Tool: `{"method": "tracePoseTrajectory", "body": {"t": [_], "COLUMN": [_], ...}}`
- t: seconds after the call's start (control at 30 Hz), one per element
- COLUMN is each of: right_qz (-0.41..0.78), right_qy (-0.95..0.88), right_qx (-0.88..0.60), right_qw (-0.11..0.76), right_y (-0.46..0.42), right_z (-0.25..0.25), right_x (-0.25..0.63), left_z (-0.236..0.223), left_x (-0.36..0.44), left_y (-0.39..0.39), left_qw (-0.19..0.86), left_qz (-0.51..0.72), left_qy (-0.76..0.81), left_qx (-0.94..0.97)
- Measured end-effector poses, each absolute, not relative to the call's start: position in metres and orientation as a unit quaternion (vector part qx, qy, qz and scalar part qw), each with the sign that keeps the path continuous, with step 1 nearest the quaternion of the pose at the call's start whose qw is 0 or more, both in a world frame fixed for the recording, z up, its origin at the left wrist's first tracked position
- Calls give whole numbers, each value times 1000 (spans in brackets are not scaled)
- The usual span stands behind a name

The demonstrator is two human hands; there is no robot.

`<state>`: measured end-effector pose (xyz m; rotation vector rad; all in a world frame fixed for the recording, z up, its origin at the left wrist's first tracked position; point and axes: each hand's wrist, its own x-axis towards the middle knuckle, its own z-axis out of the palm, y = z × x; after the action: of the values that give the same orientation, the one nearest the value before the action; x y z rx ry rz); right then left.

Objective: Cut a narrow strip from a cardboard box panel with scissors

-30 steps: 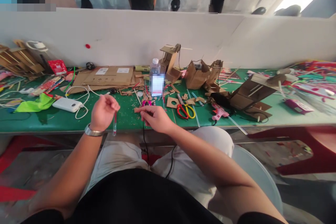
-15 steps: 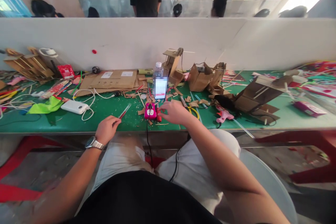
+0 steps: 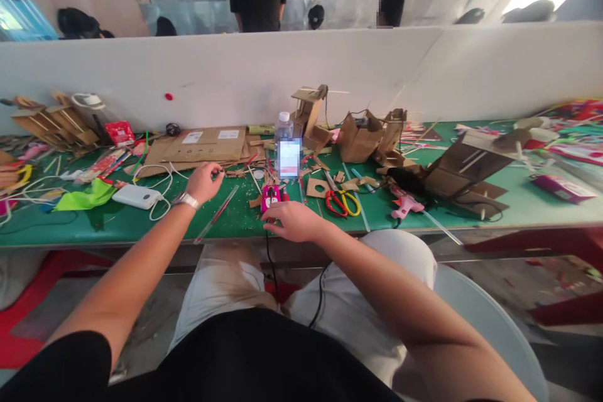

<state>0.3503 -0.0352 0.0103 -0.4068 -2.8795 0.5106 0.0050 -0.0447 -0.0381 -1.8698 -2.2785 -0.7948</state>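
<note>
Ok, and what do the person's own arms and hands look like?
The left hand is ungloved, with a silver metal wristband at its wrist. The right hand is ungloved too, with nothing visible on its wrist. A plain black short sleeve covers the left upper arm; both forearms are bare.

- Pink box (image 3: pixel 270 199): small, with a white marking on its front; it sits slightly left of and below the frame's centre, its lower edge partly hidden.
- Strip (image 3: pixel 220 209): thin, clear, red along part of its length; it lies aslant left of the box, lower end towards the frame's lower left.
</note>
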Motion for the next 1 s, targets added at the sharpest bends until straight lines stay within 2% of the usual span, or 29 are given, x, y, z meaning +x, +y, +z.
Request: {"method": "tracePoseTrajectory", "body": {"t": [0.23,0.53,1.0], "right_qz": [174,170,161], "right_qy": [-968,-969,-969], "right_qx": [-162,-156,-161], "right_qw": [84,89,93], "right_y": [-30,-33,-33], "right_z": [11,15,16], "right_x": [353,357,358], "left_z": [-36,-39,-34], "left_x": [-42,-75,-48], "left_y": [50,89,100], "left_qw": [20,-4,53], "left_qz": [-154,-24,-24], "left_qy": [-801,-778,-746], "left_qx": [-578,-628,-663]}}
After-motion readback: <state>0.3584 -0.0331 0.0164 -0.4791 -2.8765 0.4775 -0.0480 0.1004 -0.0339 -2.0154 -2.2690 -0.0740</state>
